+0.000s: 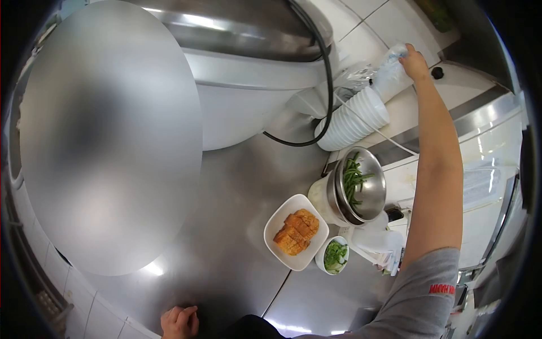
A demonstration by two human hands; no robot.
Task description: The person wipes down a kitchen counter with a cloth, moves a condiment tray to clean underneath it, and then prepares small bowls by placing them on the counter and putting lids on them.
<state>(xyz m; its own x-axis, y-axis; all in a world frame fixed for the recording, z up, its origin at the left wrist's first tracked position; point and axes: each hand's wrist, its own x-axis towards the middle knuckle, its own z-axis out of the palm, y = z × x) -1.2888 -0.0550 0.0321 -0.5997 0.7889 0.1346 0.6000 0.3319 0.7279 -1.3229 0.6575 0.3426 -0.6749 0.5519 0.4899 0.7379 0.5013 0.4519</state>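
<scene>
At the upper right, my right hand (416, 63) reaches out with its fingers closed on the end of a clear plastic sleeve (394, 73). White round containers, bowls or cups, seem to be inside it. Just below the sleeve leans a nested stack of white plastic bowls (354, 117). My left hand (179, 322) is curled near the bottom edge, at the steel counter (226, 226), and no object shows in it. A white square bowl (271, 229) with sliced, golden fried food (296, 232) stands on the counter, beside a small white bowl (319, 261) of chopped greens (335, 255).
Steel bowls (375, 192) with green beans (353, 179) sit on a pale tub (320, 198). A large white appliance with a steel lid (237, 28) stands at the back, a black hose (328, 79) hanging from it. A blurred grey oval covers the left side.
</scene>
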